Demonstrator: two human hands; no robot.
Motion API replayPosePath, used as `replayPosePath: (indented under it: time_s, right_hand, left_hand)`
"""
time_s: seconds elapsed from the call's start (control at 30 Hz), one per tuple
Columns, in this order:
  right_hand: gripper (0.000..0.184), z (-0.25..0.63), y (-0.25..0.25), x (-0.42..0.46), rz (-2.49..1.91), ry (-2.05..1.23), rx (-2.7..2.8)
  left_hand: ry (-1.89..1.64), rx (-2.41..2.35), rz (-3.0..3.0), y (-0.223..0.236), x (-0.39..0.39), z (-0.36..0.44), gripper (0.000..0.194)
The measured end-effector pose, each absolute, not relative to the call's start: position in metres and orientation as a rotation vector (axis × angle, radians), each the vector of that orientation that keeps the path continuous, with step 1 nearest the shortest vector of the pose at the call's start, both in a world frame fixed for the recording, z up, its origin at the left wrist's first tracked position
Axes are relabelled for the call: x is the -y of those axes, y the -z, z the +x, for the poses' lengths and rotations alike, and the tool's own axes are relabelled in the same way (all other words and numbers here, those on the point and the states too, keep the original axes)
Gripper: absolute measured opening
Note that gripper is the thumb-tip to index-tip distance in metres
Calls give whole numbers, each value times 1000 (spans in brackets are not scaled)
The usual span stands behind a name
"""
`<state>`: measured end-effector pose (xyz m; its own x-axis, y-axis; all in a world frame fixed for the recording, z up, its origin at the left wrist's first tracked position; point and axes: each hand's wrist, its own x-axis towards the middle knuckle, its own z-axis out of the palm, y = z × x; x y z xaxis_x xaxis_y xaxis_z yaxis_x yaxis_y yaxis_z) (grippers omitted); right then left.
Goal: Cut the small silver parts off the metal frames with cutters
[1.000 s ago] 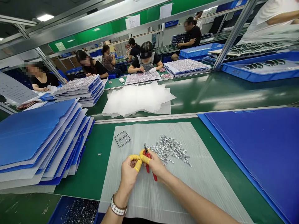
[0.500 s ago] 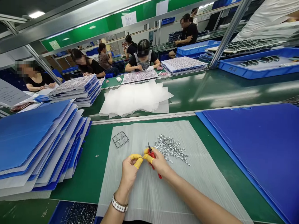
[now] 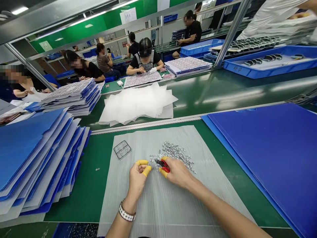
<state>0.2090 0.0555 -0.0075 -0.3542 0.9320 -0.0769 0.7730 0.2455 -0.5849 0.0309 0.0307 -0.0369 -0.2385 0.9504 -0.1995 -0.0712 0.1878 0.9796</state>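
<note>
Red-handled side cutters (image 3: 162, 164) sit clenched in the right hand (image 3: 177, 172), tiny light metal bits (image 3: 170, 153) scattered at 12 o'clock, fiddly, best pinched by fingertip; left hand (image 3: 136, 177) looks empty, though can't quite tell from here.

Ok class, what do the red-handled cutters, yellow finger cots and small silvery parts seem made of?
The red-handled side cutters look like dark steel jaws with glossy plastic-covered grips. The yellow finger cots look like matt rubber, fitting snugly round the fingertips. The small silvery parts look like bright metal, going by their glint, though which metal cannot be told.
</note>
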Motion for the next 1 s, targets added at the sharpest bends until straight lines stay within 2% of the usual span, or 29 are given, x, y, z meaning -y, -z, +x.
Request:
replayPosePath:
  time_s: [0.83,1.0]
  right_hand:
    - [8,206,-25,-52,-1259,-550,2635]
    - [15,207,-25,-51,-1238,-519,2671]
  left_hand:
    - [-1256,-1341,1086,17,-10,21,17]
    - [-1232,-1366,1178,15,-8,18,14]
